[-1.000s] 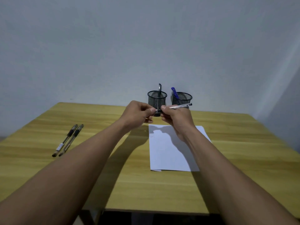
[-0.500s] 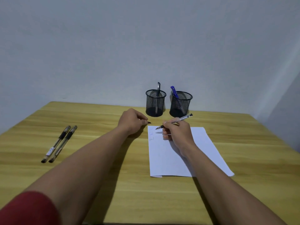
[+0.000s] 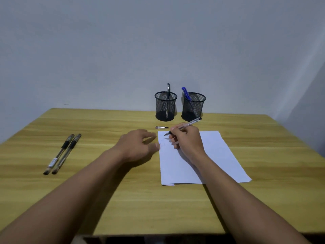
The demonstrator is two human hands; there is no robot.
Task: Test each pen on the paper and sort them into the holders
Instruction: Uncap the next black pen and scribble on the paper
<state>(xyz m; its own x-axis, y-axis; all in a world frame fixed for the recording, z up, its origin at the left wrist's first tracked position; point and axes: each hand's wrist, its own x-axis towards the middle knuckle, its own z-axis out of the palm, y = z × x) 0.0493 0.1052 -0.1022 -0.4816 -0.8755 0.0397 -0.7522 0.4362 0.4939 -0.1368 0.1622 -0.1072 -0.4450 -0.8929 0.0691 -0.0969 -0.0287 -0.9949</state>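
Observation:
My right hand (image 3: 187, 140) grips an uncapped clear pen (image 3: 190, 123), its tip just above the top left corner of the white paper (image 3: 218, 155). Faint marks show on the sheet near the tip. My left hand (image 3: 136, 146) hovers blurred at the paper's left edge, fingers spread, holding nothing. The pen's cap (image 3: 161, 127) lies on the table just behind the paper. Two black mesh holders stand at the back: the left holder (image 3: 165, 107) has a dark pen (image 3: 168, 89), the right holder (image 3: 193, 107) has a blue pen (image 3: 185, 93).
Two capped pens (image 3: 62, 154) lie side by side at the left of the wooden table (image 3: 123, 199). A plain wall rises right behind the holders. The table's front edge runs near the bottom of the view.
The cap came off the pen. My left hand set it down behind the paper and pulled back, opening. My right hand lowered the pen to the paper.

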